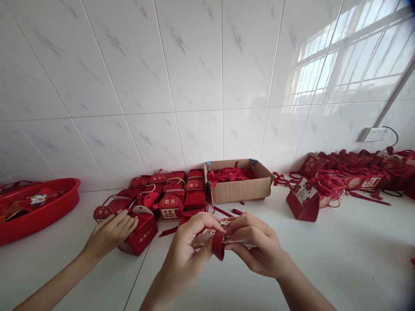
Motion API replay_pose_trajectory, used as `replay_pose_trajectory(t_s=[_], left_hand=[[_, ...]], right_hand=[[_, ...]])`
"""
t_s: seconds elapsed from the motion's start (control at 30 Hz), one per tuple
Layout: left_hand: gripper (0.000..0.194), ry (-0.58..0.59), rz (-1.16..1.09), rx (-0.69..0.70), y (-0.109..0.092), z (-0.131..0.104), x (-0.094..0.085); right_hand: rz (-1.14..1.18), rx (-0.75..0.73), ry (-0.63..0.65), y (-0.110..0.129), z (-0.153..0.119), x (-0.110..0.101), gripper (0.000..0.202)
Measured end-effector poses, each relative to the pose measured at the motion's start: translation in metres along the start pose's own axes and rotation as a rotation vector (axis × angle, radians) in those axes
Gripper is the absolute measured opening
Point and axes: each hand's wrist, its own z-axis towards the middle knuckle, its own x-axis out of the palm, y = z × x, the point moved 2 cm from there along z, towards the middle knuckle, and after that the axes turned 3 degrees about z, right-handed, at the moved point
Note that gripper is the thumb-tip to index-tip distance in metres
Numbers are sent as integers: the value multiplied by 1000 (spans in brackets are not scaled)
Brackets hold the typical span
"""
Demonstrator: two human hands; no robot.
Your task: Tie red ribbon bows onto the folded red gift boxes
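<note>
My left hand (191,248) is closed around a small red-and-white paper gift box (207,232), its printed side partly covered by my fingers. From the box's top edge a dark red ribbon (218,246) bends in a loop beside my left thumb. The fingertips of my right hand (259,242) pinch at that ribbon where it meets the box; their exact hold is partly hidden. To the left, another person's hand (113,231) rests on a red gift box (140,233).
Behind lie rows of finished-looking red boxes (171,203) and a cardboard carton (241,190) of red ribbons (228,174). A red basin (39,216) stands far left. One box (303,201) sits at right, before many ribboned boxes (353,166) along the tiled wall (194,65).
</note>
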Motion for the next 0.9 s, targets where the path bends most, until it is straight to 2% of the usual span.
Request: replay_pose_trajectory(t_s=[0.13, 0.27, 0.47, 0.7, 0.9], left_hand=[[10, -22, 14, 3, 1, 1, 0], [8, -38, 87, 107, -2, 3, -2], [4, 37, 108, 199, -5, 3, -3], [21, 90, 248, 354, -8, -2, -10], [27, 97, 339, 458, -7, -2, -11]], right_hand=[[-18, -11, 9, 1, 0, 0, 13], [-46, -16, 7, 2, 1, -1, 12], [-57, -43, -8, 2, 1, -2, 13], [-58, -49, -14, 2, 1, -3, 12], [-28, -57, 0, 3, 1, -4, 17]])
